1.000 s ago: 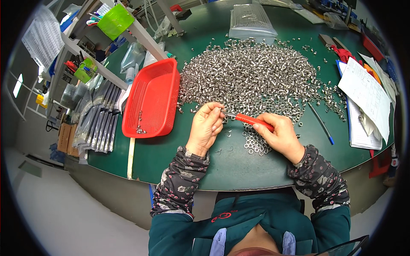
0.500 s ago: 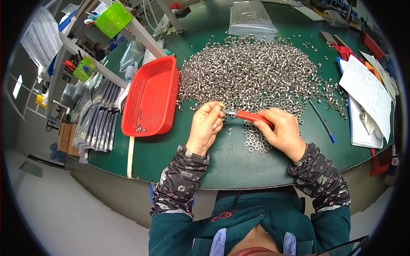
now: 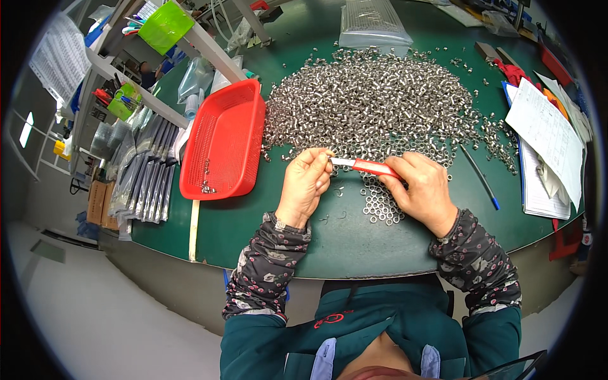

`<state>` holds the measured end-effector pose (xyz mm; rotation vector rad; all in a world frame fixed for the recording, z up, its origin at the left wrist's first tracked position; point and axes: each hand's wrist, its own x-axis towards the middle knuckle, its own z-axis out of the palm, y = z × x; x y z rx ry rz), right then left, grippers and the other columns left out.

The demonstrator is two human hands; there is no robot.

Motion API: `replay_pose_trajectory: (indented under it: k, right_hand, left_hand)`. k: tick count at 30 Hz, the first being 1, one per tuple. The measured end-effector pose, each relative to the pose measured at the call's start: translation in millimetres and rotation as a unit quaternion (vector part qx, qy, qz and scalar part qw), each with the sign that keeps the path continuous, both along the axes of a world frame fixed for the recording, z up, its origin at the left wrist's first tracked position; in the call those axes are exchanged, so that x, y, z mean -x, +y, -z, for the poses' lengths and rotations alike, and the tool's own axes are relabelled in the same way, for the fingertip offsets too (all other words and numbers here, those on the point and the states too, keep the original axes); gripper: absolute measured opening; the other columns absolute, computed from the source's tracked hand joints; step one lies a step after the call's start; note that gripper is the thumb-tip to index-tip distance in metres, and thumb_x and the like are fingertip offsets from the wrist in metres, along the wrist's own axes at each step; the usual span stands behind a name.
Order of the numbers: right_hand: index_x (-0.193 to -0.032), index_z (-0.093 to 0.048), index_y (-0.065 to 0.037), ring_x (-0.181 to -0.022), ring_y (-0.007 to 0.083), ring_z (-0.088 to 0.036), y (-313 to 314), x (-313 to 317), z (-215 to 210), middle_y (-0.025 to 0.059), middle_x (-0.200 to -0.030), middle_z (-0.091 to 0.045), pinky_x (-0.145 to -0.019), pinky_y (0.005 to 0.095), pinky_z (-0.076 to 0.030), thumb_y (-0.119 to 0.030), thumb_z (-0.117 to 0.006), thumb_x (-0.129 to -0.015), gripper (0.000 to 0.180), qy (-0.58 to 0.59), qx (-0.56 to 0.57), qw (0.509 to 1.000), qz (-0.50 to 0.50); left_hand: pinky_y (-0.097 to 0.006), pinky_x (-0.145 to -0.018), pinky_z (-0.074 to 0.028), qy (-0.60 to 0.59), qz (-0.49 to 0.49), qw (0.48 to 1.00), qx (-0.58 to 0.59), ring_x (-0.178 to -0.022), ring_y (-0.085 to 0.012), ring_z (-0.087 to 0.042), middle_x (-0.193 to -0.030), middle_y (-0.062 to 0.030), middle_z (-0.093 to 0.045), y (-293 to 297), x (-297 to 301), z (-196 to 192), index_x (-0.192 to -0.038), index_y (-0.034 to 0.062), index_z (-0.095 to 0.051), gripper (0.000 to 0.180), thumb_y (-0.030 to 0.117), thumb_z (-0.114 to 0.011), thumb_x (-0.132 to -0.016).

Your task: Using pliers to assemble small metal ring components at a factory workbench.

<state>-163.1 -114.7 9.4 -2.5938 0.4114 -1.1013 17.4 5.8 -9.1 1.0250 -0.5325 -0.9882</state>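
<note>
My right hand [image 3: 423,192] is closed round the red handle of a knife [image 3: 373,166], its short silver blade pointing left. The blade's tip meets the pinched thumb and forefinger of my left hand [image 3: 305,183]. Whatever those fingertips hold is tiny and mostly hidden. Just beyond both hands spreads a large heap of small shiny metal rings [image 3: 373,95]. Several loose rings [image 3: 382,206] lie flat under and beside the knife, near my right hand. Thin curled shavings [image 3: 340,191] rest on the green table between my hands.
A red perforated basket [image 3: 221,145] with several metal pieces stands left of the heap. Bagged dark parts [image 3: 147,183] lie farther left. A blue-capped pen [image 3: 481,178] and papers [image 3: 548,139] are at right. Clear plastic trays [image 3: 373,24] sit at the back.
The knife has rolled in my right hand, so its handle now shows a brighter face. My right hand has shifted slightly away and right; the left has barely moved.
</note>
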Motion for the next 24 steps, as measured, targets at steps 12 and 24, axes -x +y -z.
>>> replay_pose_trajectory:
  k: [12,24]
  right_hand:
    - [-0.078,-0.058,-0.008,-0.059,0.0215,-0.052,0.3,1.7,0.5,0.0045,-0.062,-0.048,-0.051,0.0332,-0.042,-0.019,-0.067,-0.067,0.018,0.001,0.033,0.999,0.005]
    - [-0.080,-0.058,-0.006,-0.057,0.0229,-0.049,-0.1,1.2,-0.6,0.0061,-0.061,-0.045,-0.050,0.0340,-0.040,-0.016,-0.068,-0.067,0.019,-0.013,0.044,0.999,-0.003]
  left_hand:
    - [-0.013,-0.038,-0.026,-0.033,-0.007,0.999,0.001,-0.044,-0.0004,-0.034,-0.069,-0.0008,-0.052,0.6,2.4,-1.9,-0.094,0.0016,-0.055,0.014,0.014,-0.050,-0.089]
    - [-0.014,-0.038,-0.025,-0.075,-0.011,0.997,-0.011,-0.044,0.0000,-0.034,-0.068,0.0002,-0.051,-0.3,2.5,-3.4,-0.093,0.0020,-0.054,0.015,0.015,-0.049,-0.090]
